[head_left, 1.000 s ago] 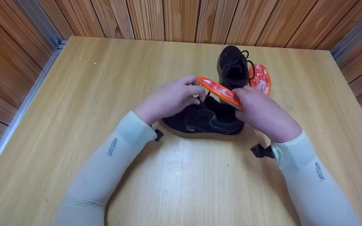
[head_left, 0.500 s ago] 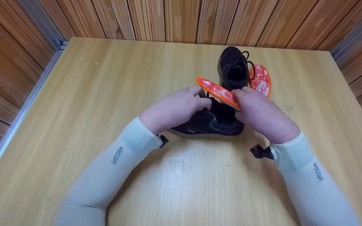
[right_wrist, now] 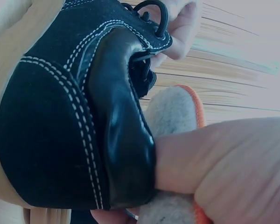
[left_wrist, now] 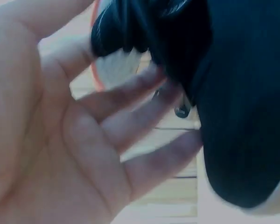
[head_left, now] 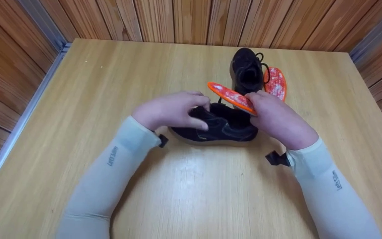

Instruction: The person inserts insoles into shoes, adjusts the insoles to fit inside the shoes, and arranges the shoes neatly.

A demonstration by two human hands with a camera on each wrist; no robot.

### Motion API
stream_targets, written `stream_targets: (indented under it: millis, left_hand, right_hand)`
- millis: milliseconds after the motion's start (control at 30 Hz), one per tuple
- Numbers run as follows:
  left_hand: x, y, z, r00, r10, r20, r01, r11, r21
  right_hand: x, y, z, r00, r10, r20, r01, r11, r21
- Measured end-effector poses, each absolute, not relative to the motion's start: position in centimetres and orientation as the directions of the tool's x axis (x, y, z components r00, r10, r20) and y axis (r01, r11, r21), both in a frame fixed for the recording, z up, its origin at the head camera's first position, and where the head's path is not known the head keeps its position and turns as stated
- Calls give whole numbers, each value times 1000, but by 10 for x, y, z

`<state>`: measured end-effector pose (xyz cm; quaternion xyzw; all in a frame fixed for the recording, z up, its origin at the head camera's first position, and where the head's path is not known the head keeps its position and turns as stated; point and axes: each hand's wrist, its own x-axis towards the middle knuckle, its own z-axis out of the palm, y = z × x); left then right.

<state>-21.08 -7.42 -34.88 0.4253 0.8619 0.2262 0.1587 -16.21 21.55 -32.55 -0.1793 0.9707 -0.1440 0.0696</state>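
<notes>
A dark lace-up shoe (head_left: 216, 127) lies in front of me, toe to the left, with white stitching round its heel in the right wrist view. My right hand (head_left: 275, 116), at the heel end, pinches a red-and-white insole (head_left: 232, 95) with an orange edge, tilted above the shoe's opening. Grey felt covers the insole's underside (right_wrist: 170, 109) in the right wrist view; one finger there lies against the shoe's collar (right_wrist: 130, 140). My left hand (head_left: 174, 109) is over the toe and lace part, thumb apart, fingers loosely spread along the far side. Its fingertips are partly hidden behind the shoe.
A second dark shoe (head_left: 247, 69) with looped laces stands behind, toe toward the wall. Right beside it lies another red-and-white insole (head_left: 275, 83). The wooden table (head_left: 144, 69) ends at a plank wall (head_left: 191, 21).
My left hand first moved right over the shoe's tongue and laces, then drew back left, thumb and fingers spreading. My right hand keeps the insole almost in place.
</notes>
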Motion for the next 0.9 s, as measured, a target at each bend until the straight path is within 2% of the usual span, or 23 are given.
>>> stream_targets:
  millis: [133, 300, 433, 700, 900]
  left_hand:
    - [-202, -54, -353, -619, 783, -70, 683, 580, 445]
    - [-196, -47, -358, -644, 764, -40, 685, 599, 414]
    - [-195, -46, -359, -653, 757, -22, 687, 603, 406]
    - [-194, -43, -357, -653, 757, -5, 704, 610, 364]
    - [-194, -43, -358, -658, 753, -2, 707, 619, 342]
  right_hand:
    - [-161, 217, -324, -925, -372, -80, -333, 892, -306]
    - [-164, 222, -327, -914, -402, -50, -374, 885, -277]
    - [-166, 229, -323, -912, -407, -51, -383, 889, -251]
    - [-165, 248, -307, -916, -387, -102, -336, 883, -329]
    - [-160, 261, -294, -917, -393, -71, -359, 888, -289]
